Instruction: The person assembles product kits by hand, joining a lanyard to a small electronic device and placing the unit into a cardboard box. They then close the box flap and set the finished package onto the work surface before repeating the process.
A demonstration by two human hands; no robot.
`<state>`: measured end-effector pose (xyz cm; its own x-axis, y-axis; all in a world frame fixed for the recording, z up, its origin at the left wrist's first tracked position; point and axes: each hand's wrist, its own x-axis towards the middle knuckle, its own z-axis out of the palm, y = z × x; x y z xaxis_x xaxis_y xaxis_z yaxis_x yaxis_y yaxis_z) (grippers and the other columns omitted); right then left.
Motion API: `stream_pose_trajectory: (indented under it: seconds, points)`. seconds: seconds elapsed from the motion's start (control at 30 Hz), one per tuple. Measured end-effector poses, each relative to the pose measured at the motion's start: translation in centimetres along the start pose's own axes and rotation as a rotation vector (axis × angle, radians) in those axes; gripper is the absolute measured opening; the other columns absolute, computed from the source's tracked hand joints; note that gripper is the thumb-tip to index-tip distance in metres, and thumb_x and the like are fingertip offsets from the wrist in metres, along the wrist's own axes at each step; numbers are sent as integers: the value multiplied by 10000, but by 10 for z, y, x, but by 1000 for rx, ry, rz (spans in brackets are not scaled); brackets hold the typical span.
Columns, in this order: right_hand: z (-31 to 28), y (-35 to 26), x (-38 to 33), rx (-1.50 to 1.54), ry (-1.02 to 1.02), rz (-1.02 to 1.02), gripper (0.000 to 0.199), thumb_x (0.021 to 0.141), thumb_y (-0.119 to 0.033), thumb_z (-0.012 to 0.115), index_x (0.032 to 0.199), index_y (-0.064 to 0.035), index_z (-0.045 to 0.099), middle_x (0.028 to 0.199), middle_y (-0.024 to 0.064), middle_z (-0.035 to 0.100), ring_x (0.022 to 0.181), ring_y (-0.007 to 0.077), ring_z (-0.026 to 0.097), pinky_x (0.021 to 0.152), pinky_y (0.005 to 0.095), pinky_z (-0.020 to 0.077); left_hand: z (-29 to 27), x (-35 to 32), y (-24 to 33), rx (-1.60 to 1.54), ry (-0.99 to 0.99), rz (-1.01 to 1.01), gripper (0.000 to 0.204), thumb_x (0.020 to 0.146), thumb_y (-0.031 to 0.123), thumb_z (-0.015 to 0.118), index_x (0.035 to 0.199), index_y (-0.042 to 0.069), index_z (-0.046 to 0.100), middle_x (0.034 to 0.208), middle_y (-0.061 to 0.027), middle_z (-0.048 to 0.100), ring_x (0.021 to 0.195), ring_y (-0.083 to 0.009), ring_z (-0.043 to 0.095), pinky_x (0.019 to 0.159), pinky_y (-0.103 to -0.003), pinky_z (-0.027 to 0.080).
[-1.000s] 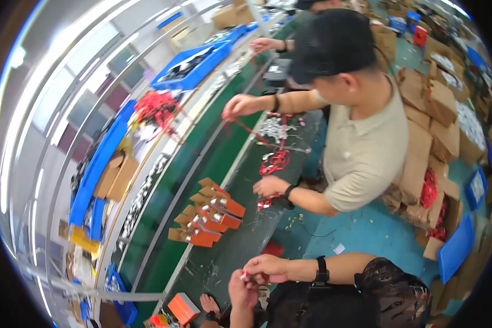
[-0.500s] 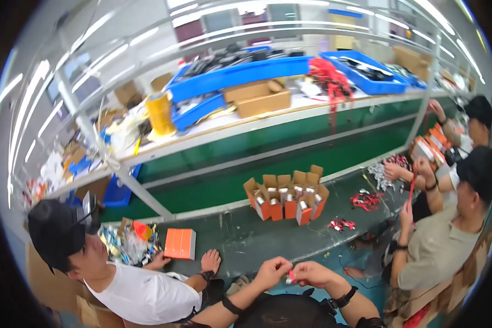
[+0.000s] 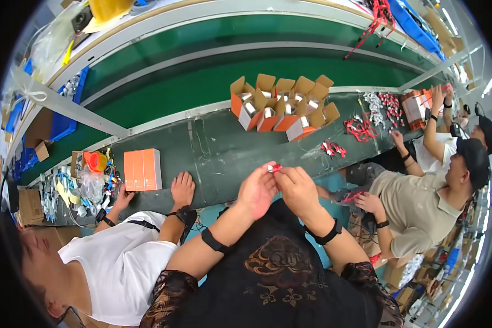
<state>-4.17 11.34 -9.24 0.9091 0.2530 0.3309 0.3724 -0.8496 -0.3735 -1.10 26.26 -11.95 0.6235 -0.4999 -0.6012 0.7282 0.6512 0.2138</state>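
My left hand [image 3: 258,189] and my right hand [image 3: 299,189] meet in front of my chest, at the bench's near edge. Both pinch a small red strap with a silvery end [image 3: 273,168]; its finer shape is too small to make out. Beyond them stands a cluster of open orange-and-white boxes [image 3: 294,129] with raised brown flaps and silvery round-ended things inside. To their right lie a small bunch of red straps [image 3: 333,148] and a larger red heap [image 3: 360,129].
Three closed orange boxes [image 3: 142,170] stand on the dark bench [image 3: 216,158], between the hands of a person in white [image 3: 120,262]. Small parts and plastic bags [image 3: 85,188] crowd its left end. At right, a person in beige [image 3: 423,210] sits close. Silvery pieces [image 3: 373,107] lie farther off.
My view has tipped down toward the bench. My hands still pinch the red strap close together. The beige-clad person's raised hands and red strap have come down.
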Motion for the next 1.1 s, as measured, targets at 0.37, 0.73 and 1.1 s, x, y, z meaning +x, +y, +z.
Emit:
stream_pose_trajectory:
  seconds: [0.37,0.73,1.1]
  points:
    - [12,80,10,496,-172,-13,239,773,-128,783,979,-79,672,948,92,655,843,296,656,728,380,540,25,17,-2,385,177,-31,553,1027,489,483,1307,14,523,1331,-138,588,1290,-228,518,1070,-382,386]
    - [-5,161,29,1416,-300,754,82,896,4,671,933,-21,603,833,36,676,708,96,660,610,249,531,9,63,36,1314,303,445,483,946,293,700,1318,6,587,1226,-99,668,1115,-180,618,952,-337,501]
    - [-79,116,35,803,200,393,168,811,47,735,875,-18,594,851,53,664,781,123,604,733,265,476,-61,211,163,2001,565,883,965,656,260,848,1477,56,382,1511,-190,413,1452,-409,301,1167,-527,297]
